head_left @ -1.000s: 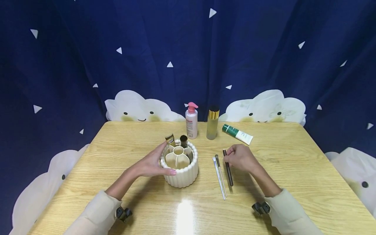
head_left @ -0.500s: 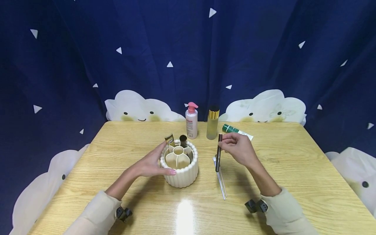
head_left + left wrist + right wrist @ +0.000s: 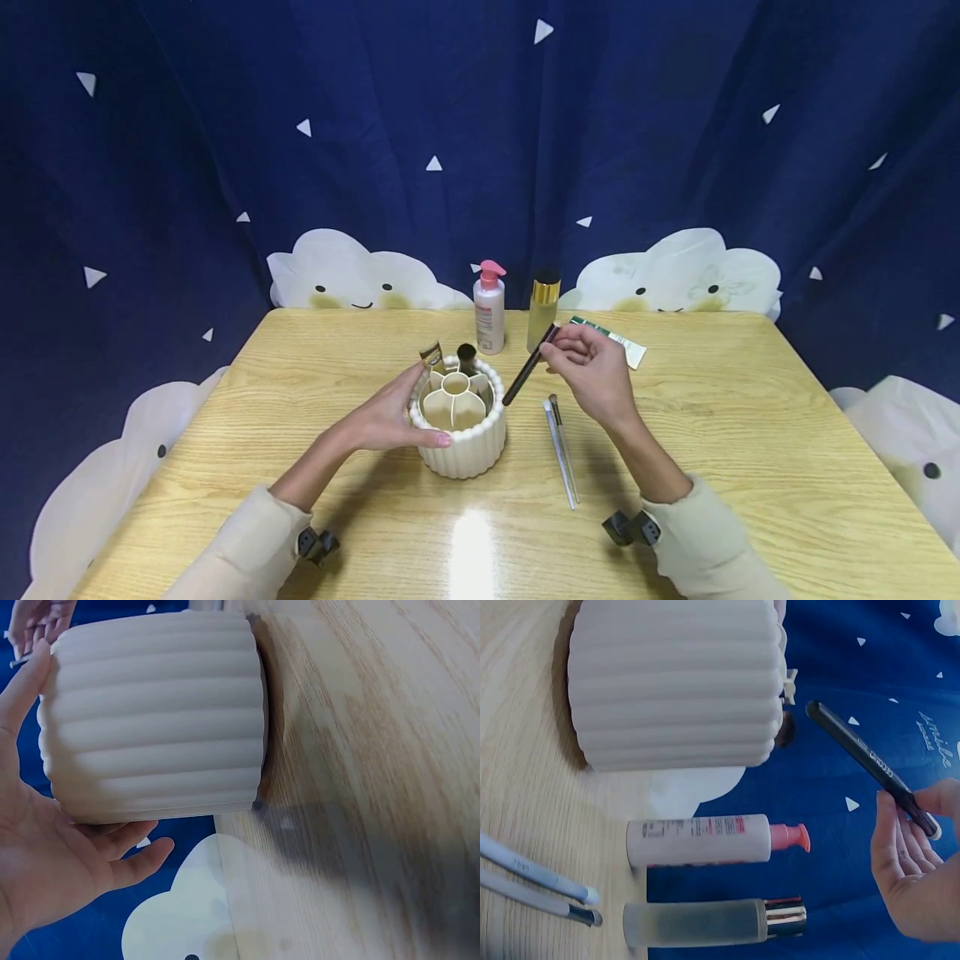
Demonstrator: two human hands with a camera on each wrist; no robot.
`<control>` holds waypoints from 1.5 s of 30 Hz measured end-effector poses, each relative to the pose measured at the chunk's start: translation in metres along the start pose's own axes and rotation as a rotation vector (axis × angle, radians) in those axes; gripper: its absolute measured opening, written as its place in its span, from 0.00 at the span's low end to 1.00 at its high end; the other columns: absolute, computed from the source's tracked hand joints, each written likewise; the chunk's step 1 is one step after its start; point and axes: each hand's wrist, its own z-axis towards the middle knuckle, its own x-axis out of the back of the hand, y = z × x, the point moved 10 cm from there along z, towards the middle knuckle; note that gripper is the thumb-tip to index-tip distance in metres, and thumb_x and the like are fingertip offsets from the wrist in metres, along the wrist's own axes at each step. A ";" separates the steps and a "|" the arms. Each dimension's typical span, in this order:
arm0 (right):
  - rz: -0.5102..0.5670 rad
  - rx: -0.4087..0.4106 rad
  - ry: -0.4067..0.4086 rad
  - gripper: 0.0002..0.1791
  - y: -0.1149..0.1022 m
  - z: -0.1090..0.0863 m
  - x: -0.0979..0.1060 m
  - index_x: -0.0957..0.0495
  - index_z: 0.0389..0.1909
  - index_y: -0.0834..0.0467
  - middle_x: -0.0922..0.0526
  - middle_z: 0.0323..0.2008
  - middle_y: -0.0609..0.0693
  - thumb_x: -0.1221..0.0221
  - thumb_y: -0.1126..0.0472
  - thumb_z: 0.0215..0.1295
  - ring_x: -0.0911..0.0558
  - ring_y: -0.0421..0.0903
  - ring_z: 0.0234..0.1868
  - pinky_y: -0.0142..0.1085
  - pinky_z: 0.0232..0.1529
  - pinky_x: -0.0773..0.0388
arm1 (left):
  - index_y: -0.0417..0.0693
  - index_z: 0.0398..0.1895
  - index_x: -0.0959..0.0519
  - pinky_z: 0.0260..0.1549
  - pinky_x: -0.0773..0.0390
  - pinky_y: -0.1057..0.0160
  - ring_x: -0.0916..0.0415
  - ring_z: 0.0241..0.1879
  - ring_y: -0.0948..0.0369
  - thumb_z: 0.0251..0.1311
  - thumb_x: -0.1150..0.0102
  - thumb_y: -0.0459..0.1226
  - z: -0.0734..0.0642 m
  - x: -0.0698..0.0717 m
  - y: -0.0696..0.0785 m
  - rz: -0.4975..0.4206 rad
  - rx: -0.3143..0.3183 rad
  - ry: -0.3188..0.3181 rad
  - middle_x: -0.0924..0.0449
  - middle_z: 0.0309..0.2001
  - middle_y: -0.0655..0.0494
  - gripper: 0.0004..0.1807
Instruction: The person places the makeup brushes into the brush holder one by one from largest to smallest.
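Note:
A cream, ribbed makeup brush holder (image 3: pixel 468 454) stands upright on the table, its top split into petal-shaped compartments. My left hand (image 3: pixel 386 417) grips its left side, thumb at the front and fingers round the back. Inside, a dark-bristled brush (image 3: pixel 467 354) and a gold-coloured metal item (image 3: pixel 432 357) stick up at the back. Between thumb and fingers, my right hand (image 3: pixel 596 375) pinches a slim black makeup brush (image 3: pixel 862 754) by its bristle end. That brush slants down to the left, handle end close by the holder's right rim in the head view.
Two thin brushes (image 3: pixel 560 454) lie side by side right of the holder. Behind stand a pink-topped pump bottle (image 3: pixel 489 321) and a gold-capped bottle (image 3: pixel 542 317). A green and white tube (image 3: pixel 633 352) lies at the back right, partly hidden by the right hand.
My right hand has lifted the black brush off the table and carried it left toward the holder, tilting it on the way. The left hand has stayed on the holder.

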 end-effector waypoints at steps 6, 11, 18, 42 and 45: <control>-0.033 0.057 -0.012 0.09 -0.006 0.002 -0.013 0.24 0.39 0.71 0.17 0.34 0.65 0.40 0.72 0.58 0.17 0.33 0.29 0.27 0.34 0.17 | 0.49 0.74 0.51 0.68 0.42 0.42 0.44 0.70 0.47 0.37 0.25 0.56 0.000 0.000 0.001 -0.004 -0.006 0.001 0.40 0.69 0.44 0.62; -0.087 0.079 -0.040 0.10 -0.004 0.006 -0.025 0.24 0.39 0.71 0.17 0.35 0.67 0.39 0.72 0.56 0.19 0.31 0.30 0.24 0.35 0.18 | 0.52 0.74 0.51 0.68 0.42 0.42 0.44 0.70 0.48 0.36 0.24 0.56 0.000 0.001 0.002 -0.009 -0.008 0.011 0.41 0.70 0.45 0.62; -0.137 0.062 -0.066 0.09 0.006 0.005 -0.038 0.22 0.38 0.68 0.15 0.34 0.64 0.38 0.71 0.56 0.18 0.34 0.30 0.24 0.36 0.19 | 0.49 0.72 0.48 0.68 0.42 0.43 0.43 0.70 0.48 0.36 0.24 0.55 0.000 0.000 0.001 -0.012 0.008 0.009 0.39 0.68 0.45 0.61; -0.392 0.137 -0.235 0.05 0.021 -0.009 -0.067 0.17 0.29 0.57 0.19 0.29 0.47 0.33 0.60 0.54 0.23 0.40 0.32 0.28 0.32 0.24 | 0.51 0.69 0.43 0.66 0.36 0.45 0.36 0.65 0.50 0.37 0.24 0.53 0.001 0.001 0.003 -0.040 0.001 0.008 0.33 0.63 0.47 0.55; -0.409 0.127 -0.254 0.05 0.024 -0.010 -0.069 0.16 0.30 0.57 0.20 0.27 0.46 0.33 0.60 0.54 0.24 0.40 0.31 0.27 0.30 0.26 | 0.51 0.69 0.43 0.66 0.36 0.44 0.37 0.65 0.50 0.37 0.24 0.53 0.000 0.000 0.003 -0.037 0.004 0.009 0.33 0.63 0.47 0.55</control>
